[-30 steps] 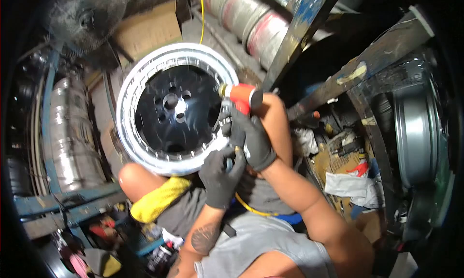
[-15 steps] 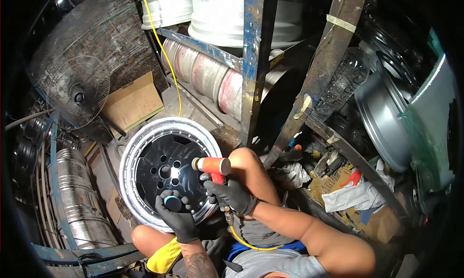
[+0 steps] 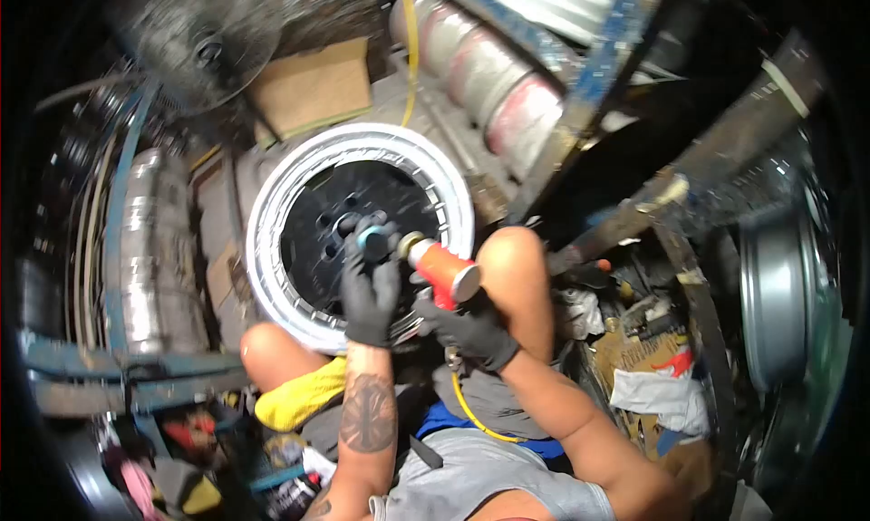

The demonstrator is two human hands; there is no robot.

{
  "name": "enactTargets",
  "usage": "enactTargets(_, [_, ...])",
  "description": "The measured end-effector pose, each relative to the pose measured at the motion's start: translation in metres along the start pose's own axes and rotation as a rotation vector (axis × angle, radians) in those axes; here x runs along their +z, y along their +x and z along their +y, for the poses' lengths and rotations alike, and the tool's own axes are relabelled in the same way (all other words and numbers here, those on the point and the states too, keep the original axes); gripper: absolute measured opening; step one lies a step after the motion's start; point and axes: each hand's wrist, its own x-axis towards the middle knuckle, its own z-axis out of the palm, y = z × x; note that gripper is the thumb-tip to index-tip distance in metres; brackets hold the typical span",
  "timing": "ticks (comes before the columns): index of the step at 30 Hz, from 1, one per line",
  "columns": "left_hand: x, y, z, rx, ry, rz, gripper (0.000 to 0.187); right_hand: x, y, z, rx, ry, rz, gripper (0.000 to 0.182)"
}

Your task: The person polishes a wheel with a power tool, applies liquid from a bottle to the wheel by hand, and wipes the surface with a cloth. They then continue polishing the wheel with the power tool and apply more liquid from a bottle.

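A car wheel rim [image 3: 265, 258] with a bright polished lip and a black, holed centre lies face up in front of my knees. Over its middle, my gloved left hand [image 3: 370, 299] has its fingers around a small round black piece with a blue edge [image 3: 373, 241]. My gloved right hand [image 3: 469, 329] grips a red pistol-shaped air tool [image 3: 444, 271] by its handle. The tool's brass-coloured nose points left, close to the round piece but seemingly apart from it. A yellow air hose [image 3: 464, 401] runs from the handle's base.
A fan [image 3: 210, 50] and a cardboard piece [image 3: 313, 86] stand beyond the rim. Metal barrels [image 3: 159, 249] line the left side, and a painted steel frame [image 3: 580, 127] rises at right. Rags [image 3: 660, 399] and clutter lie right of my knee; another rim [image 3: 775, 294] stands farther right.
My left hand has moved up over the rim's middle with the round piece, nearer the tool's nose. The tool now tilts more down to the right. My view has shifted and turned.
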Motion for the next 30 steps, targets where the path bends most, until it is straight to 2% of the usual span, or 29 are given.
enactTargets(1, [0.008,-0.003,-0.001,-0.011,-0.047,0.022,0.030,0.001,-0.005,0.001,-0.047,-0.017,0.052,0.033])
enactTargets(2, [0.013,-0.005,0.000,-0.037,-0.127,0.018,0.028,-0.006,-0.007,-0.011,0.126,-0.218,-0.023,0.034])
enactTargets(4, [0.024,-0.004,0.001,-0.072,-0.268,0.010,0.025,-0.005,-0.008,-0.014,0.008,-0.270,-0.040,0.028])
enactTargets(5, [0.023,-0.004,-0.004,-0.019,-0.255,-0.011,0.040,-0.005,-0.006,-0.012,-0.018,-0.307,-0.038,0.026])
enactTargets(7, [0.025,-0.006,-0.002,-0.059,-0.210,0.018,0.024,0.001,-0.004,-0.014,-0.040,-0.232,-0.044,0.023])
enactTargets(8, [0.024,-0.005,-0.004,-0.060,-0.216,0.018,0.024,0.003,-0.003,-0.014,-0.053,-0.192,-0.042,0.023])
enactTargets(11, [0.024,-0.007,-0.005,-0.018,-0.149,0.005,0.038,-0.003,-0.001,-0.010,-0.267,-0.357,-0.128,0.020])
enactTargets(14, [0.031,-0.013,-0.004,-0.029,-0.048,0.056,0.039,0.004,-0.006,-0.024,-0.125,-0.254,-0.086,0.022])
enactTargets(16, [0.040,-0.018,-0.004,0.010,0.067,0.060,0.040,0.004,-0.005,-0.020,-0.150,-0.260,-0.082,0.023])
enactTargets(23, [0.049,-0.029,0.000,-0.004,-0.012,0.070,0.041,0.004,-0.005,-0.016,-0.080,-0.237,-0.054,0.025])
enactTargets(30, [0.059,-0.036,0.001,-0.004,0.010,0.122,0.041,0.007,-0.004,-0.019,-0.095,-0.204,-0.097,0.030])
